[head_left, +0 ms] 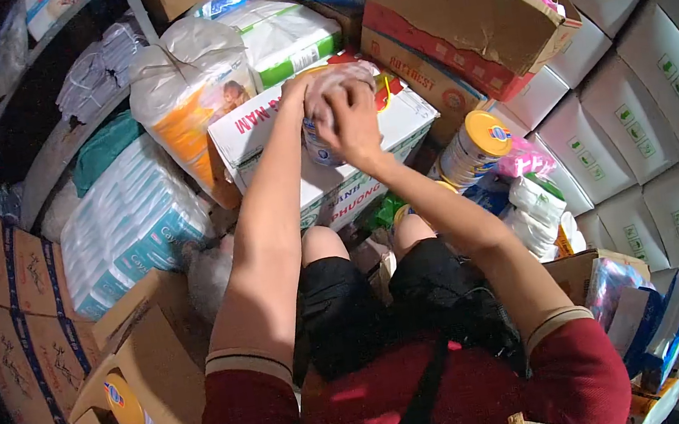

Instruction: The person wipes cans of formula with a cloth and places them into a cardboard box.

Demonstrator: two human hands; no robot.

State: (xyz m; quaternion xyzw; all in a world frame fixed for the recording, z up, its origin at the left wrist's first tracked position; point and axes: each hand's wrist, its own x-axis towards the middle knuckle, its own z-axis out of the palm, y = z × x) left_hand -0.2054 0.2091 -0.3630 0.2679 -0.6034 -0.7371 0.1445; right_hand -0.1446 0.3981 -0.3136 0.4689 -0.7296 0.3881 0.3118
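A can point(320, 144) stands on top of a white carton point(269, 132) with red lettering, in front of my knees. My right hand point(351, 120) presses a crumpled pinkish-grey cloth point(336, 78) over the can's top, its fingers bent around the cloth. At the can's far left side is my left hand point(299, 88), mostly hidden behind the cloth and the right hand, so its fingers cannot be made out. A red item with a yellow loop point(383, 95) lies on the carton just right of the cloth.
Yellow-lidded cans point(488, 134) stand right of the carton. An open brown box point(451, 13) sits behind. White boxes point(645, 120) are stacked at right; wrapped tissue packs point(130, 218) lie at left. Another yellow-lidded can point(125, 403) is in a cardboard box point(162, 364) at lower left.
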